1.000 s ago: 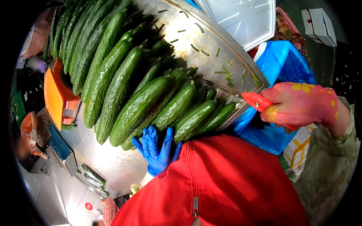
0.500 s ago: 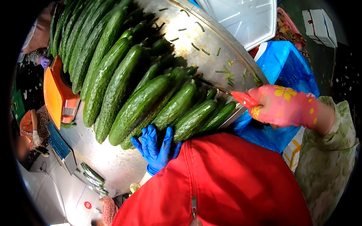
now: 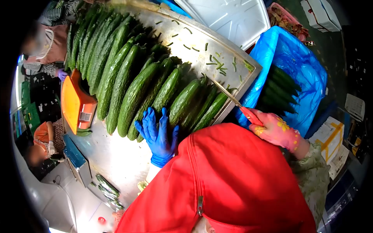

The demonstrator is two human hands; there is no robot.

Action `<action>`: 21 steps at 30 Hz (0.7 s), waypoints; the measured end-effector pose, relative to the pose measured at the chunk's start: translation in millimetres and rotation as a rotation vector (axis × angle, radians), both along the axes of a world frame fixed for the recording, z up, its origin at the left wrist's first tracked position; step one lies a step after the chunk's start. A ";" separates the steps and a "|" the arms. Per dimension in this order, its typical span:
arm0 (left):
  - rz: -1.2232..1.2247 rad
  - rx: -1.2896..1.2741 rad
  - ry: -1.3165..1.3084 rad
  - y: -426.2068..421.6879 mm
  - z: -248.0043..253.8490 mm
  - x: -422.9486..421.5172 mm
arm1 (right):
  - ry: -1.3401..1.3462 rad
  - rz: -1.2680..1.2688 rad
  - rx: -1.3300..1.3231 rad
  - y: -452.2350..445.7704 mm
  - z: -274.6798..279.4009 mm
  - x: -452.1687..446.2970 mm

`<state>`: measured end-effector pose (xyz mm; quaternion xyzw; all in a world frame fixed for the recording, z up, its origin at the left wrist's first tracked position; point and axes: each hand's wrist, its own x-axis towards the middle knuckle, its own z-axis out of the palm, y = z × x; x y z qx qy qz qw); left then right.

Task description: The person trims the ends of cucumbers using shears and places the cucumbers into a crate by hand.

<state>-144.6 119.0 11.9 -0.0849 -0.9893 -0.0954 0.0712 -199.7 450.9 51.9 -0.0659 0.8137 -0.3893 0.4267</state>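
A long row of cucumbers (image 3: 130, 87) lies side by side on a metal table. My left hand (image 3: 158, 134), in a blue glove, rests with its fingers spread against the near ends of a few cucumbers. In my right hand (image 3: 278, 131), which wears a pink flowered glove, is a knife (image 3: 248, 112) with a red handle. Its thin blade points up and left, over the stem ends of the last cucumbers at the row's right end. Cut stems (image 3: 217, 66) are scattered on the metal beyond them.
A blue-lined bin (image 3: 316, 83) with several cucumbers inside stands right of the table edge (image 3: 254, 70). A white foam lid (image 3: 225, 19) lies behind. An orange scale (image 3: 72, 103) sits at left; other people work beyond it.
My right hand has moved left and down with the knife, nearer my body. The view has shifted, so cucumbers in the blue-lined bin now show. My left hand stays at the cucumbers' near ends.
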 end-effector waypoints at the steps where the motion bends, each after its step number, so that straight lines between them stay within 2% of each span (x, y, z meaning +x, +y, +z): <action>1: -0.019 0.005 0.012 -2.6 -2.1 0.4 | 0.038 0.016 -0.001 -0.7 -2.8 4.3; 21: -0.053 -0.030 0.083 -4.5 -6.0 4.5 | 0.327 0.122 0.112 6.3 -3.5 15.5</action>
